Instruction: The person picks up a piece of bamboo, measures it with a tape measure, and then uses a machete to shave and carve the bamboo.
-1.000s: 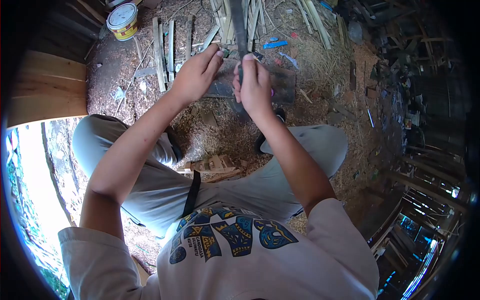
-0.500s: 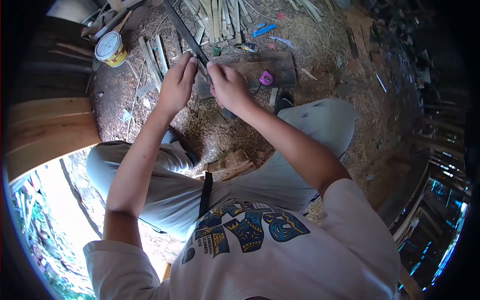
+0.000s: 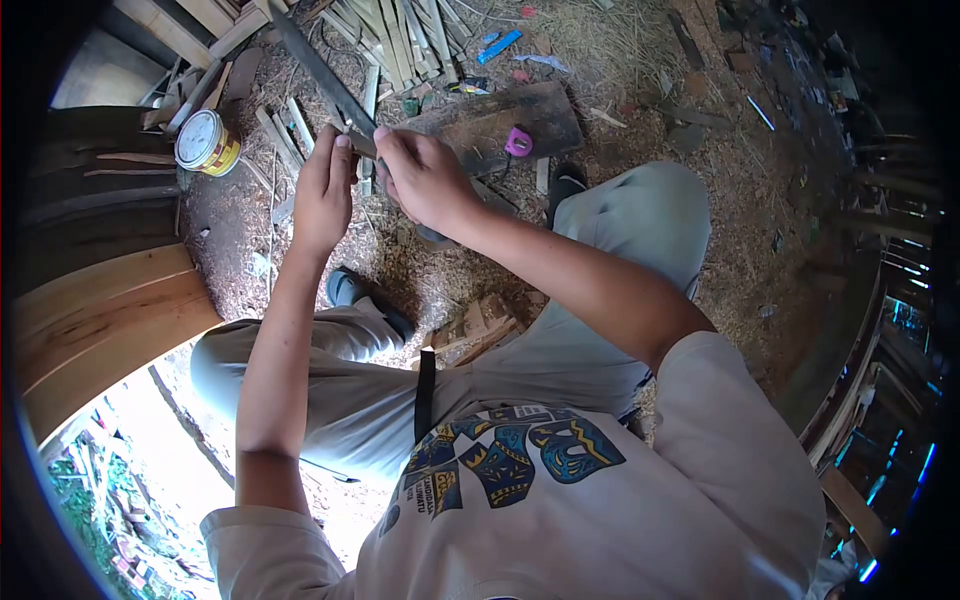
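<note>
One person seated, seen from above: printed shirt (image 3: 520, 470) nearest the camera, two grey-trousered knees spread wide, a small heap of wood offcuts (image 3: 478, 325) on the sawdust floor (image 3: 420, 265) between them. Two shoes show, one under the left knee (image 3: 350, 288), one dark by the right knee (image 3: 566, 186). Both arms reach forward over the floor. Left hand (image 3: 322, 190) closed, fingertips pinched on one long dark strip (image 3: 318, 72); right hand (image 3: 425, 180) closed in a fist grip around the same strip just beside the left. The strip runs up and to the left from the hands, slanting away toward the stacked wood; its near end is hidden under the right hand. Just beyond the hands, one dark plank (image 3: 495, 120) lies flat on the floor, with one pink tape measure (image 3: 518, 142) on it. Left of the hands, several short slats (image 3: 285, 125) lie loose, count unclear. Further left, one round tin with a yellow band (image 3: 206, 143). Farthest, a bundle of pale slats (image 3: 400, 30), too many to count, and one blue piece (image 3: 498, 45) beside them.
</note>
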The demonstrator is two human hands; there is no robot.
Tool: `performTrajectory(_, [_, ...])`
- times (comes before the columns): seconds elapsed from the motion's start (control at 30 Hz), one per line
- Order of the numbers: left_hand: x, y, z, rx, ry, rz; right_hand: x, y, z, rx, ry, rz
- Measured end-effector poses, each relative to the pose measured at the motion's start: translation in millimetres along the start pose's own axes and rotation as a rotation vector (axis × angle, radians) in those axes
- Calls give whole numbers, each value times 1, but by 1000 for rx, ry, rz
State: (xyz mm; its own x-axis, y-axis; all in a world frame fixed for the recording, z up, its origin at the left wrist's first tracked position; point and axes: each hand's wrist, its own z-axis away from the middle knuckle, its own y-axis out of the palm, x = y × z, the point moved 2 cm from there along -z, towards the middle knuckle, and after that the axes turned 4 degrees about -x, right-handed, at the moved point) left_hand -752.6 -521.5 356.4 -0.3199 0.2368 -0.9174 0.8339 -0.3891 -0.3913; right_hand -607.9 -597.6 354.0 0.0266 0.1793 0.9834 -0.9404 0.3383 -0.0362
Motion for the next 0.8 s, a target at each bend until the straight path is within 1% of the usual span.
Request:
performTrajectory(0.07, [-2, 1, 1, 12, 4, -10, -2, -1, 2, -24, -11, -52])
performTrajectory(0.17, [-2, 2, 5, 41, 34, -42, -8, 0, -2, -42, -46, 25])
performTrajectory(0.23, [-5, 2, 4, 60, 57, -68, -5, 1, -3, -18, -154, 110])
performTrajectory(0.3, [-8, 1, 3, 61, 53, -63, -1, -2, -3, -3, -118, 123])
performTrajectory(0.37, [-6, 1, 3, 44, 51, -80, 7, -5, 3, -58, -113, 56])
performTrajectory(0.4, [-2, 2, 3, 44, 47, -69, 12, -6, 5, -89, -162, 49])
performTrajectory(0.5, [2, 1, 4, 55, 52, -59, 9, -7, 6, -90, -160, 79])
performTrajectory(0.53, [5, 1, 6, 77, 25, -64, 3, -5, 6, -96, -162, 77])
performTrajectory(0.6, [3, 2, 5, 104, 3, -72, -7, 1, 5, -42, -96, 175])
performTrajectory(0.63, [1, 3, 5, 83, 16, -31, -7, 0, 4, -44, -97, 173])
performTrajectory(0.7, [-1, 1, 5, 61, 23, 8, -8, -2, 1, -20, -11, 104])
performTrajectory(0.77, [-2, 1, 3, 73, 31, -46, -4, -3, 3, -39, -43, 71])
performTrajectory(0.8, [1, 1, 3, 78, 24, -34, -4, -4, 2, -65, -92, 67])
